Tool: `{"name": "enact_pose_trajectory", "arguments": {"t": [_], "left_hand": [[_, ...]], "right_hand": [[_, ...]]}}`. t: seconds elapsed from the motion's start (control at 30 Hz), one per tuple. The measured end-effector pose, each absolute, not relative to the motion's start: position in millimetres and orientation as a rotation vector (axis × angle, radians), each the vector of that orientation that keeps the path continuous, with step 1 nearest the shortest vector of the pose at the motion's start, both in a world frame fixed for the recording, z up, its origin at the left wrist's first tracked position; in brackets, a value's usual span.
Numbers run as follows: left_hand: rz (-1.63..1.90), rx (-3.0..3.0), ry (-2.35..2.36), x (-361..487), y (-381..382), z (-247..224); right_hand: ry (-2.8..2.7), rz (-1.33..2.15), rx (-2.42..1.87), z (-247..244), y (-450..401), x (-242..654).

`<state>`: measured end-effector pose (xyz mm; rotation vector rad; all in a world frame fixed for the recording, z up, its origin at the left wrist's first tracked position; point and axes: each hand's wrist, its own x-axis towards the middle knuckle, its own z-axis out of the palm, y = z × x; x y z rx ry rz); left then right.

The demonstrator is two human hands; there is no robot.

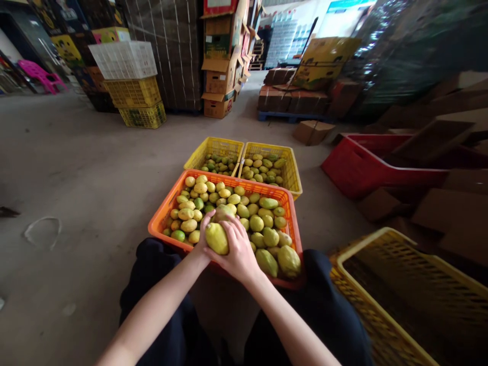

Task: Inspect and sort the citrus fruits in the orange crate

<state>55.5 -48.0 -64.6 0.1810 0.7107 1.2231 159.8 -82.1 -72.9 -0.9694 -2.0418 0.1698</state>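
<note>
We hold one yellow-green fruit [216, 238] over the near edge of the orange crate [162, 217] — left hand [204, 235] cupped beneath it, right hand [238, 249] curled around its side. Best to keep it supported underneath while turning. Beyond the crate sit two yellow crates [290, 175] on bare concrete floor [87, 173] — stacked cartons [221, 66] behind.

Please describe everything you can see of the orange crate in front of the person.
The orange crate is a rectangular plastic basket with latticed walls. It sits on the concrete floor between the person's knees, filled with yellow-green fruits. Two yellow crates stand directly behind it. Both hands, left hand and right hand, hold one fruit over its near edge.
</note>
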Motion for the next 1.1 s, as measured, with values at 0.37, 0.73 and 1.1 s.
{"name": "enact_pose_trajectory", "arguments": {"t": [0.37,0.73,1.1], "left_hand": [[1.411,0.093,0.736,39,-24,-58],[1.519,0.749,0.826,41,-42,-56],[1.448,0.512,0.785,32,-48,-53]], "right_hand": [[-1.929,0.088,-0.964,-57,-74,190],[-1.569,0.776,-1.056,-62,-63,184],[-1.642,0.649,-1.037,-62,-68,181]]}}
